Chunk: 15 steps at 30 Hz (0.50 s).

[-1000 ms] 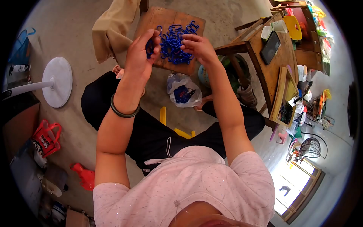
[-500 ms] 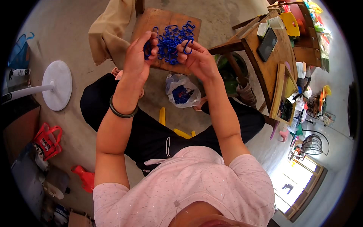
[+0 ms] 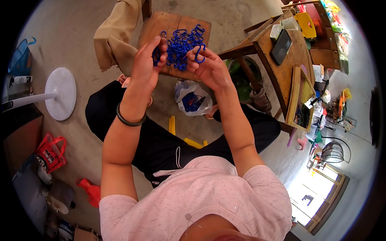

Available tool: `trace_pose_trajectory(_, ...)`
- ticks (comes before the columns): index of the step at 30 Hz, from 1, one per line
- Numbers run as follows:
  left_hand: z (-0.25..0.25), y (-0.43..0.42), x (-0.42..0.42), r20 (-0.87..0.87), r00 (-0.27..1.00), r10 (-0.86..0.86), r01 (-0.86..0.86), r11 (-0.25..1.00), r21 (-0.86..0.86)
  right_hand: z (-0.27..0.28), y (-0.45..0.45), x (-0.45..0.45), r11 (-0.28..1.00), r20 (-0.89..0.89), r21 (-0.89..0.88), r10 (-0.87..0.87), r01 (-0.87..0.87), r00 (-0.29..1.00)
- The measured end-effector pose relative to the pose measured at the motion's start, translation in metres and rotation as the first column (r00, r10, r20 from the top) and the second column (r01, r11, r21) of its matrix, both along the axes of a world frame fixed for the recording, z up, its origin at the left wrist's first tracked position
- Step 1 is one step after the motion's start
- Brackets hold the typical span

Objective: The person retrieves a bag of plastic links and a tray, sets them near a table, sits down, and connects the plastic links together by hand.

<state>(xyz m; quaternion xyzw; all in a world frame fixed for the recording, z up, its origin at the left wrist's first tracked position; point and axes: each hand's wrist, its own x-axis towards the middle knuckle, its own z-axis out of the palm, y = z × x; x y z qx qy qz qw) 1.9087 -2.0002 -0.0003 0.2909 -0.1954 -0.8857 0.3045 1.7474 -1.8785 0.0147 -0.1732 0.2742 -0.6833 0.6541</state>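
Note:
Both my hands are raised over a wooden stool (image 3: 146, 34) that bears a heap of blue S-shaped hooks (image 3: 181, 44). My left hand (image 3: 149, 58) is curled around several blue hooks (image 3: 156, 56), partly hidden by the fingers; one hook (image 3: 163, 34) shows just beyond the fingertips. Between the thumb and fingers of my right hand (image 3: 211, 68), a single blue S-hook (image 3: 199, 54) is pinched, its curves showing. The hands are apart, with the heap between and beyond them.
Below the stool, a clear plastic bag (image 3: 205, 106) of blue pieces lies on the floor. A wooden table (image 3: 267, 48) with a phone (image 3: 281, 47) stands right. Tan cloth (image 3: 116, 32) hangs left of the stool; a white round stand base (image 3: 64, 94) is farther left.
The view has shifted slightly, with the stool and bag a little lower or to the left. Both hands keep their hold on the hooks and have barely moved.

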Motion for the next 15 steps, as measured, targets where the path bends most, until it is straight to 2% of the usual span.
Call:
trace_pose_trajectory(3, 0.001, 0.001, 0.0, 0.001, 1.0, -0.004, 0.004, 1.0, -0.023, 0.004, 0.001, 0.003, 0.997, -0.074, 0.051, -0.055, 0.058, 0.996)
trace_pose_trajectory(6, 0.002, 0.008, -0.004, 0.051, 0.998, -0.041, 0.042, 0.999, -0.022, 0.009, 0.003, 0.01, 0.977, -0.253, 0.123, -0.141, 0.176, 0.957)
trace_pose_trajectory(9, 0.003, 0.014, -0.006, 0.065, 0.992, -0.104, 0.105, 0.994, -0.02, 0.017, 0.003, 0.018, 0.957, -0.36, 0.156, -0.174, 0.243, 0.917)
trace_pose_trajectory(15, 0.005, 0.016, -0.007, 0.044, 0.991, -0.124, 0.125, 0.992, -0.018, 0.019, 0.003, 0.021, 0.961, -0.368, 0.137, -0.176, 0.24, 0.913)
